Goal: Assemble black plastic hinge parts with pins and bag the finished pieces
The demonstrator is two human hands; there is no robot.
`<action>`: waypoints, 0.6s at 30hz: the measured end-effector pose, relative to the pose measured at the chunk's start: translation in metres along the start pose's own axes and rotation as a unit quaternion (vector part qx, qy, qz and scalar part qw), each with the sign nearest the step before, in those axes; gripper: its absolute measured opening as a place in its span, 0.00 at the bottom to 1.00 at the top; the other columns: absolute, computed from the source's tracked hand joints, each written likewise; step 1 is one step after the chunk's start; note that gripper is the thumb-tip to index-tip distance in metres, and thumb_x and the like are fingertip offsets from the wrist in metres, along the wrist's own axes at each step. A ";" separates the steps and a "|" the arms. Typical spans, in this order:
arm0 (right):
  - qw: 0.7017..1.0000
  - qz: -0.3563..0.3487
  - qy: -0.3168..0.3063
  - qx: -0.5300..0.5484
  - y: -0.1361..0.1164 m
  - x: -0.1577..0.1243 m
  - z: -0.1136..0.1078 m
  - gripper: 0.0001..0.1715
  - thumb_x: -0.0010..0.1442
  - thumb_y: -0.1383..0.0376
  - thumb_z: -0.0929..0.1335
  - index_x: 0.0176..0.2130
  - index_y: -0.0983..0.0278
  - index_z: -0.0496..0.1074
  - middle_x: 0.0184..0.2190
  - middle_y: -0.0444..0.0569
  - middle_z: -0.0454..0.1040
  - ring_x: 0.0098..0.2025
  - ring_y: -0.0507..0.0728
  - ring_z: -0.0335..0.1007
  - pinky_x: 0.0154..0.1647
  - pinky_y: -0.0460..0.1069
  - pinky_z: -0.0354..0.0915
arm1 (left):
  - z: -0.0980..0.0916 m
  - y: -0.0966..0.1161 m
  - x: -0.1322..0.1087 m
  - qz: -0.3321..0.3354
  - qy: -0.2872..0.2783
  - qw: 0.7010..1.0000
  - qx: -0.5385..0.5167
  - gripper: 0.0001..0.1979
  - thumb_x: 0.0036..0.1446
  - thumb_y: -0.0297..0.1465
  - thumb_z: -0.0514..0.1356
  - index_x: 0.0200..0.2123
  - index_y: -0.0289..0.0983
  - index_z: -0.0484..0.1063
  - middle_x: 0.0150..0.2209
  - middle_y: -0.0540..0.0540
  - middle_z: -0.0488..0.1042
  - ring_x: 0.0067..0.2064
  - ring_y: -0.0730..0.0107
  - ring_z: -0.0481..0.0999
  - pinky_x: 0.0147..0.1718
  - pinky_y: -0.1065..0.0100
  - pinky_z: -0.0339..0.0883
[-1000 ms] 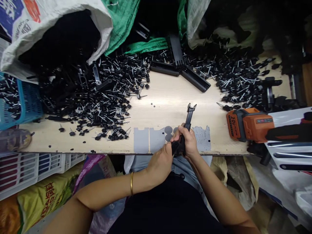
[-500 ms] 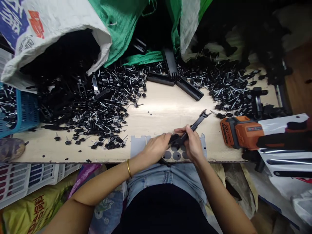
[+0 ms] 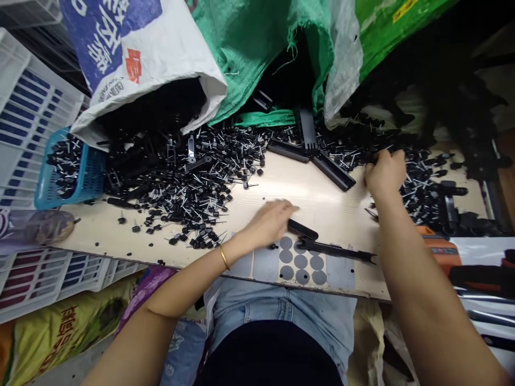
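My left hand (image 3: 271, 221) is low over the bench, palm down, its index finger stretched out. Its other fingers close around the near end of a short black plastic lever (image 3: 303, 229); the thumb is hidden. Just beyond, a long black plastic bar with a forked end (image 3: 341, 250) lies slantwise, its left end close to the lever; whether they are joined I cannot tell. My right hand (image 3: 386, 172) is at the edge of the right-hand pile of black knobs with metal pins (image 3: 422, 185), fingers bent down and closed. What is between its fingertips is hidden.
More pinned knobs (image 3: 201, 198) are heaped at left, beside a blue basket (image 3: 90, 179) and a white sack (image 3: 161, 59). Black channel pieces (image 3: 333, 170) lie at the back near a green sack (image 3: 237, 48). Grey stickers (image 3: 301, 261) line the front edge. An orange power tool (image 3: 444, 252) is at right.
My right hand has let go of the long bar and moved right and away to the knob pile. The bar now lies across the front of the bench. The view has shifted left.
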State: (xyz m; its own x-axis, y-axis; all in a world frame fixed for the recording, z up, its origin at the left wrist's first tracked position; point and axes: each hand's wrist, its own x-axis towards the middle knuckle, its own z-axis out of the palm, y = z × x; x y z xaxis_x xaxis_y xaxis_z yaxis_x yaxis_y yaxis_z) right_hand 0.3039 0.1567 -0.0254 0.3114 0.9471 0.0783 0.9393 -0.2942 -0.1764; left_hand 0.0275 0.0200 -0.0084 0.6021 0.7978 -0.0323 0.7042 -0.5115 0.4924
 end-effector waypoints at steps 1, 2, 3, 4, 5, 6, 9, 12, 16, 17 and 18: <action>1.000 0.001 -0.005 -0.011 0.002 0.002 -0.002 0.20 0.58 0.68 0.62 0.49 0.69 0.71 0.50 0.67 0.66 0.44 0.61 0.63 0.37 0.54 0.52 | -0.006 -0.012 -0.003 -0.058 0.031 0.997 0.027 0.23 0.57 0.18 0.48 0.55 0.32 0.63 0.48 0.38 0.70 0.50 0.59 0.69 0.47 0.58 0.66; 1.000 0.001 -0.013 -0.026 0.005 0.002 -0.006 0.20 0.59 0.68 0.62 0.49 0.69 0.72 0.49 0.67 0.67 0.43 0.61 0.63 0.37 0.54 0.51 | -0.010 -0.025 -0.004 -0.114 0.058 0.990 0.065 0.22 0.57 0.17 0.47 0.53 0.31 0.65 0.48 0.36 0.70 0.50 0.56 0.68 0.46 0.56 0.66; 0.999 -0.001 -0.023 -0.042 0.008 0.002 -0.009 0.20 0.59 0.69 0.61 0.50 0.70 0.71 0.48 0.67 0.67 0.43 0.61 0.63 0.37 0.54 0.51 | -0.014 -0.039 -0.004 -0.158 0.076 0.979 0.106 0.21 0.57 0.17 0.47 0.51 0.31 0.67 0.47 0.35 0.70 0.50 0.54 0.68 0.46 0.54 0.66; 0.998 -0.004 -0.038 -0.055 0.010 0.000 -0.012 0.21 0.60 0.70 0.61 0.51 0.70 0.71 0.48 0.67 0.67 0.43 0.60 0.63 0.36 0.53 0.50 | -0.016 -0.052 -0.004 -0.188 0.082 0.968 0.142 0.19 0.58 0.18 0.47 0.49 0.31 0.69 0.46 0.34 0.70 0.49 0.52 0.68 0.45 0.53 0.66; 0.997 -0.009 -0.052 -0.064 0.012 -0.002 -0.015 0.21 0.60 0.71 0.60 0.51 0.71 0.70 0.49 0.67 0.67 0.42 0.60 0.63 0.36 0.53 0.50 | -0.017 -0.063 -0.003 -0.204 0.083 0.961 0.167 0.17 0.59 0.19 0.47 0.47 0.31 0.70 0.45 0.34 0.70 0.48 0.51 0.68 0.44 0.52 0.66; 0.996 -0.012 -0.060 -0.065 0.014 -0.004 -0.017 0.21 0.60 0.72 0.60 0.51 0.71 0.70 0.49 0.67 0.67 0.42 0.59 0.63 0.36 0.53 0.51 | -0.017 -0.073 -0.002 -0.210 0.082 0.957 0.182 0.16 0.59 0.19 0.47 0.45 0.31 0.71 0.44 0.34 0.70 0.47 0.51 0.69 0.44 0.53 0.67; 0.998 -0.011 -0.033 -0.046 0.016 -0.012 -0.020 0.20 0.58 0.73 0.61 0.49 0.72 0.71 0.49 0.65 0.66 0.44 0.58 0.63 0.41 0.52 0.53 | -0.018 -0.084 -0.006 -0.201 0.110 0.962 0.151 0.14 0.57 0.19 0.50 0.42 0.33 0.72 0.41 0.38 0.70 0.44 0.56 0.70 0.43 0.57 0.67; 0.999 -0.018 -0.026 -0.023 0.020 -0.021 -0.017 0.19 0.57 0.73 0.63 0.48 0.71 0.71 0.49 0.63 0.65 0.47 0.58 0.61 0.45 0.50 0.54 | -0.026 -0.073 -0.024 -0.167 0.165 0.971 0.038 0.14 0.55 0.19 0.54 0.42 0.35 0.73 0.40 0.43 0.70 0.40 0.65 0.71 0.40 0.64 0.68; 0.997 -0.012 -0.073 -0.021 0.026 -0.028 -0.010 0.19 0.56 0.75 0.63 0.47 0.71 0.72 0.51 0.64 0.64 0.47 0.58 0.61 0.44 0.49 0.55 | -0.038 -0.044 -0.046 -0.092 0.141 0.983 -0.079 0.11 0.57 0.23 0.56 0.42 0.37 0.73 0.37 0.48 0.71 0.33 0.74 0.70 0.36 0.70 0.67; 0.997 -0.009 -0.071 -0.023 0.026 -0.029 -0.009 0.18 0.56 0.75 0.63 0.46 0.71 0.73 0.50 0.63 0.65 0.47 0.58 0.62 0.43 0.50 0.56 | -0.039 -0.038 -0.048 -0.080 0.129 0.984 -0.089 0.11 0.57 0.23 0.56 0.42 0.37 0.73 0.36 0.49 0.72 0.32 0.75 0.70 0.36 0.70 0.67; 0.997 -0.008 -0.067 -0.024 0.026 -0.029 -0.009 0.18 0.56 0.74 0.63 0.46 0.71 0.73 0.49 0.63 0.66 0.46 0.59 0.63 0.43 0.50 0.56 | -0.039 -0.033 -0.048 -0.071 0.121 0.986 -0.094 0.10 0.57 0.23 0.56 0.42 0.36 0.73 0.36 0.49 0.72 0.32 0.76 0.70 0.36 0.71 0.67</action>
State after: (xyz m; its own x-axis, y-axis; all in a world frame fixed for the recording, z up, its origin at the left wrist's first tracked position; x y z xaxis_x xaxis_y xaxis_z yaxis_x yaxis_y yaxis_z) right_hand 0.3211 0.1203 -0.0231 0.2765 0.9596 -0.0522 0.9509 -0.2810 -0.1296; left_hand -0.0393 0.0110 0.0104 0.3791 0.9215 0.0847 0.6792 -0.3392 0.6508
